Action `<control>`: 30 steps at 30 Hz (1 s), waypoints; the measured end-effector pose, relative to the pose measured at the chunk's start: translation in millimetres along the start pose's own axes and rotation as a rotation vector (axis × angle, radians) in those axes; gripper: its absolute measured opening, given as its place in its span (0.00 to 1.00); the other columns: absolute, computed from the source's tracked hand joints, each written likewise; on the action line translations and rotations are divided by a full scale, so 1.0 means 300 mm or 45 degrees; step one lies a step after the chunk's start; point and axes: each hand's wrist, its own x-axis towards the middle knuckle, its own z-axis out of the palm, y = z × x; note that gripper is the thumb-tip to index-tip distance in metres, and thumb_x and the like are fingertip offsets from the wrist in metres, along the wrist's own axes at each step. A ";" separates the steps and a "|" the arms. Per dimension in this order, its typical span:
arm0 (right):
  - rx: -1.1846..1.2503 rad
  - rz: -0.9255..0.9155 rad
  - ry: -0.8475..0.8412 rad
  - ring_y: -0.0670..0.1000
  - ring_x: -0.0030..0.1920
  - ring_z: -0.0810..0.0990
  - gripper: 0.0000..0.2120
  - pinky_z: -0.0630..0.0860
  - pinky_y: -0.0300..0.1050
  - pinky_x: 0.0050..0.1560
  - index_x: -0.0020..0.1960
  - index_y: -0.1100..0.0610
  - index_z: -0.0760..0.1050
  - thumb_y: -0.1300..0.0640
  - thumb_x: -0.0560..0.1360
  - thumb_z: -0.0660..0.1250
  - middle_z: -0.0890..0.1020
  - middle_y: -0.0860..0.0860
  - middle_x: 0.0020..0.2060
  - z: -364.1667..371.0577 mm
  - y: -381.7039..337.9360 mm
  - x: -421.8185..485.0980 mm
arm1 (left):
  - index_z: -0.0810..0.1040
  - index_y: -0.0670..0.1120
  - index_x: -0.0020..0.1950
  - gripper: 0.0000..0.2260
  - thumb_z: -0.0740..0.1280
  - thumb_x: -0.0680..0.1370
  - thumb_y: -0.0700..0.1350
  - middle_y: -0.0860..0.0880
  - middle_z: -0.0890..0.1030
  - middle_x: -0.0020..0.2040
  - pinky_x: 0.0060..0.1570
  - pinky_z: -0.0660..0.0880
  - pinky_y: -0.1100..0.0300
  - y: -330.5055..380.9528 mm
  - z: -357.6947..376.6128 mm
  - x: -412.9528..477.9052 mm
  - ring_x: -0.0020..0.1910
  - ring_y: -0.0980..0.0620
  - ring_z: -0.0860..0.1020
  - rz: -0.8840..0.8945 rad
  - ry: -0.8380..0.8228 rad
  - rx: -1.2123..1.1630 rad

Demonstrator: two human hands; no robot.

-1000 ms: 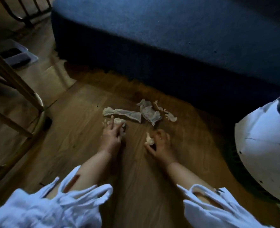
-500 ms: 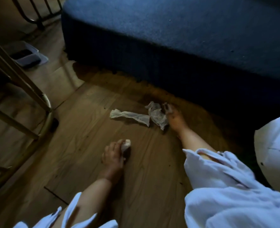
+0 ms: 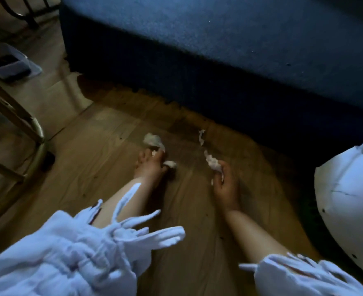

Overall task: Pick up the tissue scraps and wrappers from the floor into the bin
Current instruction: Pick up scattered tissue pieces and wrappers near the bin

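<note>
Down on the wooden floor (image 3: pixel 103 146), both hands clenched on tissue scraps in front of the blue sofa (image 3: pixel 219 50).

Left hand (image 3: pixel 148 165) knuckles-up, fingers curled round a small white wad (image 3: pixel 170 164) on the thumb side, fingertips pinching a larger crumpled tissue (image 3: pixel 154 141) that trails onto the boards just beyond. Right hand (image 3: pixel 226 186) gripping a twisted scrap (image 3: pixel 212 162) that sticks out past the fingers. Beyond it, near the sofa's lower edge, a small torn piece (image 3: pixel 201 136); cannot tell whether joined to the held scrap or lying loose. At the floor's right edge, well apart from both hands, the white bin (image 3: pixel 347 199), seen only from outside, contents hidden. Far left, by a metal chair leg (image 3: pixel 37 133), a shallow pale tray (image 3: pixel 20 56) with something dark (image 3: pixel 5 61) in it, too dim to name.
</note>
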 end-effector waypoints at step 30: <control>-0.717 0.085 -0.391 0.63 0.61 0.69 0.17 0.66 0.50 0.60 0.64 0.61 0.71 0.54 0.79 0.59 0.71 0.61 0.62 -0.149 0.061 -0.046 | 0.69 0.50 0.66 0.16 0.58 0.78 0.46 0.47 0.70 0.65 0.62 0.61 0.53 -0.079 0.086 -0.327 0.62 0.47 0.66 0.132 -0.073 -0.315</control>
